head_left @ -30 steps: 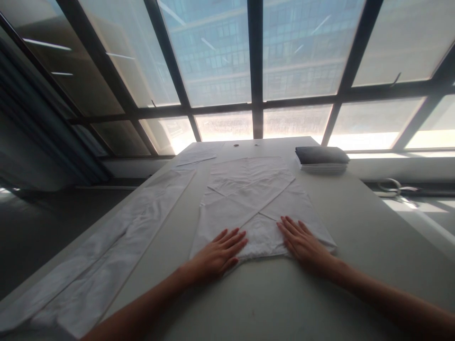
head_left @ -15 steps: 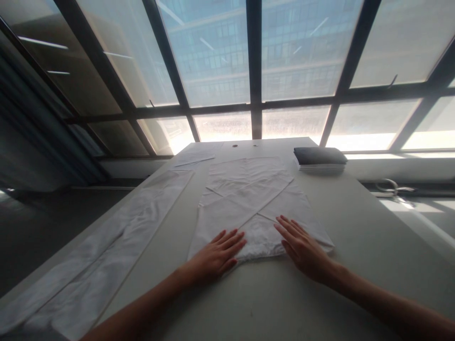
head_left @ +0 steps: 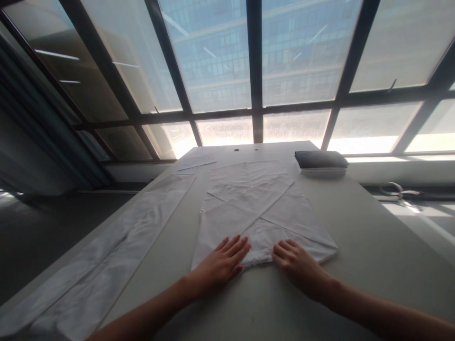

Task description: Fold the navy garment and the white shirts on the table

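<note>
A white shirt (head_left: 245,199) lies flat on the white table (head_left: 359,265), its sleeves folded across in diagonal layers. On its near left edge rests my left hand (head_left: 223,263), palm down with the fingers stretched out, holding nothing. To the right, my right hand (head_left: 296,263) has its fingers curled in and pressed together at the shirt's near hem; the fingertips are partly hidden. Between the two hands the hem looks gathered and wrinkled.
Along the table's left side lies a long white piece of clothing (head_left: 117,246), with another white cloth (head_left: 199,158) beyond it. A dark folded cloth (head_left: 322,159) tops a white stack at the far right. Windows (head_left: 295,52) rise behind, and a dark curtain (head_left: 46,123) hangs left.
My right hand has curled its fingers from flat to closed at the hem. My left hand stays flat in nearly the same place. The view has tilted slightly.
</note>
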Demonstrator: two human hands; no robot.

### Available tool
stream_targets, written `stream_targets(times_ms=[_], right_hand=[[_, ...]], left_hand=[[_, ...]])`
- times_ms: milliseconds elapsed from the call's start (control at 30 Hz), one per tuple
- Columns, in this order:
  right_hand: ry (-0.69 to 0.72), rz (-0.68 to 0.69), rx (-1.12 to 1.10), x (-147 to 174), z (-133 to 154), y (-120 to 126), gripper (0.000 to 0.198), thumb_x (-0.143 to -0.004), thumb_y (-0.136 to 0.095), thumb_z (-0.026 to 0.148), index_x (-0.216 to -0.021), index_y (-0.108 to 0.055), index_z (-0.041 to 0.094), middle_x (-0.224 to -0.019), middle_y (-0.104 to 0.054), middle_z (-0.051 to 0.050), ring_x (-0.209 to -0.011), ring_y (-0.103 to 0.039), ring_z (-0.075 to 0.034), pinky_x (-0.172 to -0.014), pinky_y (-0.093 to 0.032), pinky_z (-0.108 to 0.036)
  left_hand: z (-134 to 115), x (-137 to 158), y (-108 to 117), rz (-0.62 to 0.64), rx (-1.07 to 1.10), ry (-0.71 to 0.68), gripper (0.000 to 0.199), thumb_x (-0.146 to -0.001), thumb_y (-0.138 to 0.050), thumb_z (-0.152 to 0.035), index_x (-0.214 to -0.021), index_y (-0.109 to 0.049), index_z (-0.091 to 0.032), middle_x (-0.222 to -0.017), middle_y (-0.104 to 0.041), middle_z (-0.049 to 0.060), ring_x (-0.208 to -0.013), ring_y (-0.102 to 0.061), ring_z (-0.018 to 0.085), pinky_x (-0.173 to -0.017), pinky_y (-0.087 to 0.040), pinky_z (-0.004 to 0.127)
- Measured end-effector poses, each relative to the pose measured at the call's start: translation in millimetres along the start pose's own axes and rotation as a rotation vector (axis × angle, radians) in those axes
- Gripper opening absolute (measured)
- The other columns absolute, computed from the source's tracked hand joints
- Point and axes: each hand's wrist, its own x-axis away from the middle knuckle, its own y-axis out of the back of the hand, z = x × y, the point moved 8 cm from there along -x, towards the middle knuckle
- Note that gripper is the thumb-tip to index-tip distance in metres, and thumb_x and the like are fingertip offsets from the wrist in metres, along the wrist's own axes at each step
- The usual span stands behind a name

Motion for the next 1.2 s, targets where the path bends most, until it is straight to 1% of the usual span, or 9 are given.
stream_targets(times_ms=[333,433,533,700,833,900,1000,1100,1200], right_hand=[[-0.164,-0.12,0.09,50.4,-53.9,5.0,0.028,-0.086,-0.06,-0.003,-0.074,-0.067,0.021,-0.08,-0.069,-0.002,-0.078,-0.063,-0.022,-0.082,-0.047,-0.037],[-0.242,-0.137,0.082,78.7,-79.8,7.6,0.03,-0.084,-0.056,-0.006,-0.077,-0.069,0.021,-0.082,-0.07,-0.003,-0.082,-0.065,-0.022,-0.09,-0.048,-0.038],[-0.322,-0.127,0.09,108.8,-115.2,11.2,0.034,-0.083,-0.05,-0.005,-0.084,-0.072,0.021,-0.09,-0.074,-0.005,-0.087,-0.069,-0.021,-0.102,-0.046,-0.041],[-0.614,-0.07,0.094,148.9,-188.9,7.9,0.034,-0.087,-0.045,0.007,-0.094,-0.076,0.021,-0.103,-0.077,-0.01,-0.099,-0.071,-0.027,-0.103,-0.048,-0.046],[-0.817,-0.083,0.057,142.4,-203.2,-12.5,0.043,-0.096,-0.041,0.025,-0.128,-0.068,0.013,-0.136,-0.065,-0.02,-0.13,-0.058,-0.034,-0.107,-0.046,-0.047],[-0.949,-0.052,0.003,132.0,-198.0,-30.6,0.056,-0.1,-0.038,0.037,-0.147,-0.052,0.01,-0.154,-0.049,-0.021,-0.145,-0.041,-0.037,-0.113,-0.039,-0.055],[-1.102,0.054,-0.037,120.6,-186.0,-54.5,0.068,-0.101,-0.035,0.046,-0.157,-0.037,0.008,-0.165,-0.028,-0.021,-0.152,-0.022,-0.043,-0.115,-0.027,-0.068],[-1.091,0.085,0.004,114.9,-177.9,-58.8,0.071,-0.1,-0.035,0.045,-0.157,-0.035,0.003,-0.166,-0.023,-0.023,-0.154,-0.015,-0.041,-0.119,-0.017,-0.068],[-1.057,0.088,0.035,117.1,-180.0,-55.8,0.071,-0.101,-0.034,0.046,-0.157,-0.035,0.002,-0.165,-0.025,-0.025,-0.155,-0.017,-0.04,-0.12,-0.017,-0.064]], left_hand=[[-80.3,-15.5,20.3,0.167,0.216,-0.061,0.076,-0.101,-0.05,-0.055,-0.161,-0.03,-0.015,-0.166,-0.021,0.021,-0.155,-0.018,0.037,-0.124,-0.027,0.052],[-74.6,-36.0,34.7,0.146,0.306,-0.107,0.068,-0.105,-0.044,-0.05,-0.161,-0.031,-0.014,-0.164,-0.03,0.019,-0.154,-0.026,0.031,-0.125,-0.025,0.047],[-22.3,-68.9,45.7,0.05,0.299,-0.075,0.061,-0.106,-0.041,-0.046,-0.159,-0.036,-0.017,-0.162,-0.037,0.013,-0.153,-0.03,0.025,-0.127,-0.019,0.044],[122.7,-110.7,50.1,-0.209,0.169,0.173,0.054,-0.105,-0.039,-0.042,-0.152,-0.048,-0.015,-0.158,-0.044,0.014,-0.151,-0.034,0.026,-0.124,-0.027,0.046],[205.7,-117.6,44.1,-0.286,0.048,0.254,0.052,-0.104,-0.038,-0.036,-0.149,-0.051,-0.016,-0.156,-0.047,0.013,-0.15,-0.037,0.027,-0.123,-0.029,0.051],[233.5,-116.1,41.9,-0.297,0.019,0.275,0.053,-0.103,-0.037,-0.036,-0.149,-0.052,-0.016,-0.156,-0.048,0.014,-0.149,-0.038,0.027,-0.122,-0.032,0.051],[265.9,-110.3,40.1,-0.275,-0.013,0.351,0.056,-0.103,-0.032,-0.037,-0.15,-0.05,-0.013,-0.156,-0.047,0.015,-0.148,-0.039,0.026,-0.121,-0.032,0.048],[286.2,-101.5,38.4,-0.209,-0.06,0.464,0.059,-0.104,-0.027,-0.039,-0.154,-0.045,-0.013,-0.161,-0.039,0.014,-0.152,-0.032,0.027,-0.122,-0.028,0.049],[290.0,-91.6,35.1,-0.133,-0.102,0.522,0.061,-0.105,-0.023,-0.042,-0.158,-0.039,-0.018,-0.166,-0.029,0.009,-0.155,-0.022,0.029,-0.123,-0.025,0.053]])
